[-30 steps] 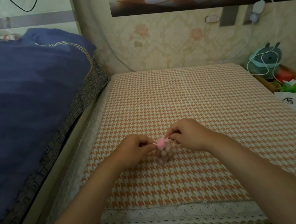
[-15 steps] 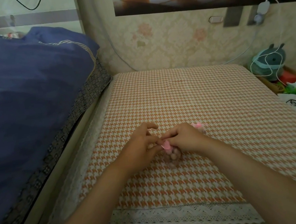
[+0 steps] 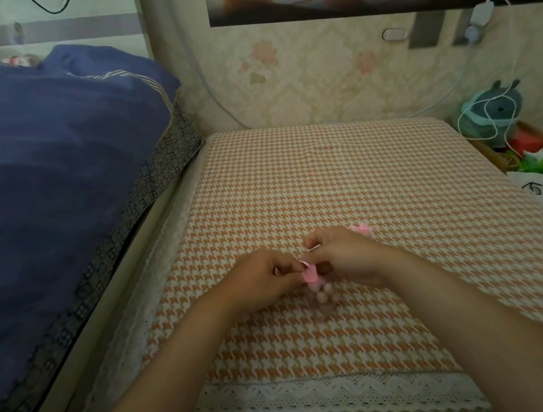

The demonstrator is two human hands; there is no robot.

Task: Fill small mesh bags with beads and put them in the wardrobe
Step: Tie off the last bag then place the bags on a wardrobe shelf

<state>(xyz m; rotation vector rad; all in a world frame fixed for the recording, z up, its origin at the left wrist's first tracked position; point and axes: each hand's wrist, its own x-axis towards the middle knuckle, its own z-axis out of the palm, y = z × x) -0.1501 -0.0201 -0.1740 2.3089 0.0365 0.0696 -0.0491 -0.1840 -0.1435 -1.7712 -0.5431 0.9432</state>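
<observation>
Houndstooth-clothed surface (image 3: pixel 329 181) (lace-edged) with bead-filled mesh bag (image 3: pixel 323 297), second pink bag (image 3: pixel 363 229).

The left forearm (image 3: pixel 168 375) and the right forearm (image 3: pixel 478 317) are showing bare along their whole visible length. Each is looking broad and rounded low in the view and is tapering smoothly toward the wrist. The left grip (image 3: pixel 259 281) is showing soft, rounded knuckles and short fingers. The right grip (image 3: pixel 349 257) is looking much the same, plump across the back. The wide lens is stretching both arms at the bottom of the view, and fine detail is blurring there.
</observation>
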